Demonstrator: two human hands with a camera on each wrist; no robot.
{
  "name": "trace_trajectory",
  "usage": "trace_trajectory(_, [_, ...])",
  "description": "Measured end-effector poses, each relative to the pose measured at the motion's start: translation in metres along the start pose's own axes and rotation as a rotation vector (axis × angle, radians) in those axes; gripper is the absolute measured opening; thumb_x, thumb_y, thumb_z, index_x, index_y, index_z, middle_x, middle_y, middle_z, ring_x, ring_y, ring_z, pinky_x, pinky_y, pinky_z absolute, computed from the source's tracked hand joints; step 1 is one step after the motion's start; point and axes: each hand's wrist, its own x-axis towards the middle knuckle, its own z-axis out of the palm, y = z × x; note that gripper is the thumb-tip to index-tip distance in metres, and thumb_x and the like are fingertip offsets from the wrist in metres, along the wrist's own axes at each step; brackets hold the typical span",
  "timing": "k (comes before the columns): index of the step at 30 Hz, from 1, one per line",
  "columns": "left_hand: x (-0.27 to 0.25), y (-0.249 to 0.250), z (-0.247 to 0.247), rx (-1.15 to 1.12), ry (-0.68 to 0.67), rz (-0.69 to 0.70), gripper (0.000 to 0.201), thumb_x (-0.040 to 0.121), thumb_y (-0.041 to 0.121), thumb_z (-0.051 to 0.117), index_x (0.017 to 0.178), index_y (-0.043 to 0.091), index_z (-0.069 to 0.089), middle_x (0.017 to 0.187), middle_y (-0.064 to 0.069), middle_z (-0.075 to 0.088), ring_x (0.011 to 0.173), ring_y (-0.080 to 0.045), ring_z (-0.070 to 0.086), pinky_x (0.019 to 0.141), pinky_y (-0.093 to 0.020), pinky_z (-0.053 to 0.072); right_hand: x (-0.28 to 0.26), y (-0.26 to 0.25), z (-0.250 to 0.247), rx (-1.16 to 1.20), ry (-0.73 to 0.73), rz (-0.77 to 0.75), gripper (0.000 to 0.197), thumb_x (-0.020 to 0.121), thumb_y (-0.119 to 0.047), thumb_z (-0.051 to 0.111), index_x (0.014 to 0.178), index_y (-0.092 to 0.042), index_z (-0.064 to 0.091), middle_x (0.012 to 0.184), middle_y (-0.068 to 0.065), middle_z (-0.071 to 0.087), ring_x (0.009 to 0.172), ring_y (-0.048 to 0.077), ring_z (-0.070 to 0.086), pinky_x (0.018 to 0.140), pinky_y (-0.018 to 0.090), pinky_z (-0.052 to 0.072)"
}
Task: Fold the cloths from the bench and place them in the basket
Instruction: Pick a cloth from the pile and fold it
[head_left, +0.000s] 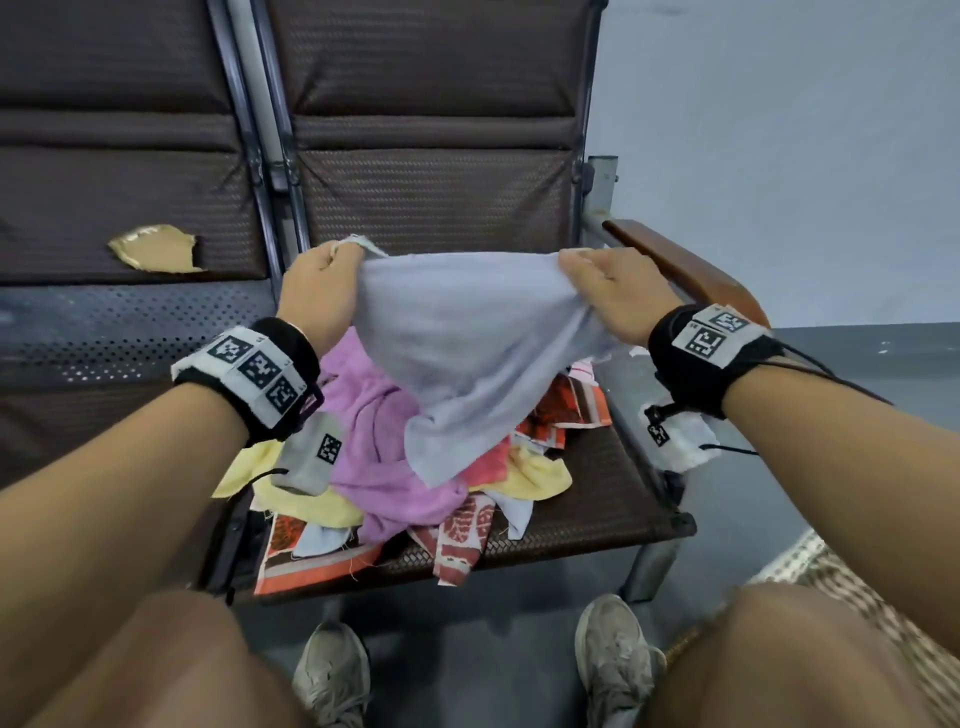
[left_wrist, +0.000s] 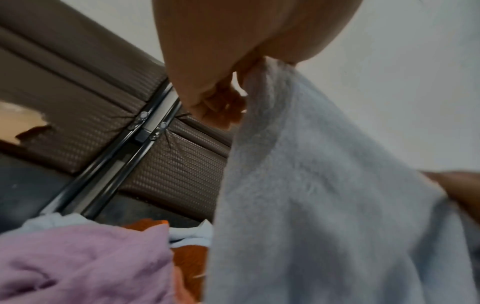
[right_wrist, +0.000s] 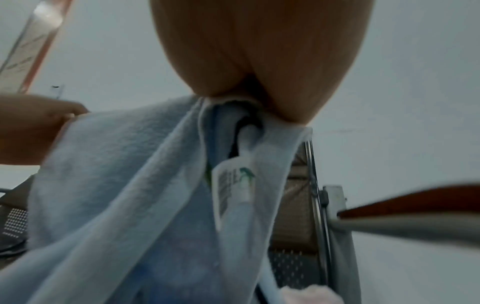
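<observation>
The left hand (head_left: 317, 283) and the right hand (head_left: 610, 291) each have their grip clamped on a top corner of a pale blue cloth (head_left: 467, 353), stretched between them above the bench (head_left: 613, 499). Its lower edge drapes over the cloth pile (head_left: 395, 467), which includes a purple cloth (left_wrist: 85, 261).

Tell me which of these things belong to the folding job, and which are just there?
Part of the job:
- light blue towel, pinched by left hand and right hand
- purple towel
- yellow cloth
- orange patterned cloths

Just there:
- bench seat
- wooden armrest
- torn backrest patch
</observation>
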Motion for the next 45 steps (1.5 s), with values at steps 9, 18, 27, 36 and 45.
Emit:
trace_trajectory(9, [0.016, 0.042, -0.034, -0.331, -0.119, 0.02, 0.02, 0.081, -0.002, 0.069, 0.101, 0.003, 0.069, 0.082, -0.003, 0.069, 0.075, -0.018, 0.065, 0.063, -0.027, 0.053, 0.012, -0.011, -0.055, -0.181, -0.078, -0.043, 0.02, 0.092, -0.03, 0.062, 0.109, -0.026, 0.053, 0.098, -0.002, 0.06, 0.09, 0.022, 0.055, 0.08, 0.035, 0.044])
trace_trajectory(18, [0.026, 0.062, -0.048, -0.264, -0.301, 0.017, 0.014, 0.091, 0.005, 0.067, 0.088, 0.014, 0.077, 0.086, -0.004, 0.076, 0.074, -0.015, 0.069, 0.061, -0.024, 0.055, 0.021, -0.038, -0.081, -0.251, -0.018, 0.001, 0.031, 0.073, 0.01, 0.038, 0.056, -0.015, 0.045, 0.061, 0.001, 0.048, 0.074, 0.03, 0.049, 0.062, 0.033, 0.035])
trace_trajectory(27, [0.043, 0.065, -0.039, -0.394, -0.071, -0.063, 0.031, 0.095, 0.039, 0.062, 0.085, 0.011, 0.068, 0.09, -0.006, 0.066, 0.071, -0.016, 0.059, 0.067, -0.025, 0.045, 0.031, -0.047, -0.085, -0.091, -0.053, 0.064, 0.047, 0.097, -0.04, 0.053, 0.059, -0.017, 0.037, 0.059, 0.001, 0.038, 0.055, 0.017, 0.036, 0.055, 0.033, 0.03])
trace_trajectory(36, [0.006, 0.101, 0.015, -0.449, -0.006, 0.007, 0.043, 0.077, 0.049, 0.066, 0.06, 0.013, 0.048, 0.066, -0.009, 0.034, 0.064, -0.023, 0.03, 0.057, -0.037, 0.025, 0.043, -0.087, -0.043, 0.723, 0.004, 0.449, 0.014, 0.098, -0.017, 0.05, 0.088, -0.01, 0.057, 0.077, 0.009, 0.053, 0.067, 0.023, 0.051, 0.062, 0.032, 0.04])
trace_trajectory(45, [-0.033, 0.112, 0.034, -0.275, -0.379, 0.056, 0.033, 0.08, 0.035, 0.066, 0.068, 0.006, 0.075, 0.072, -0.006, 0.074, 0.063, -0.018, 0.067, 0.064, -0.029, 0.051, 0.025, -0.11, -0.032, 0.658, -0.346, 0.368, 0.013, 0.089, 0.007, 0.044, 0.086, -0.001, 0.054, 0.084, 0.018, 0.046, 0.078, 0.03, 0.045, 0.067, 0.033, 0.041])
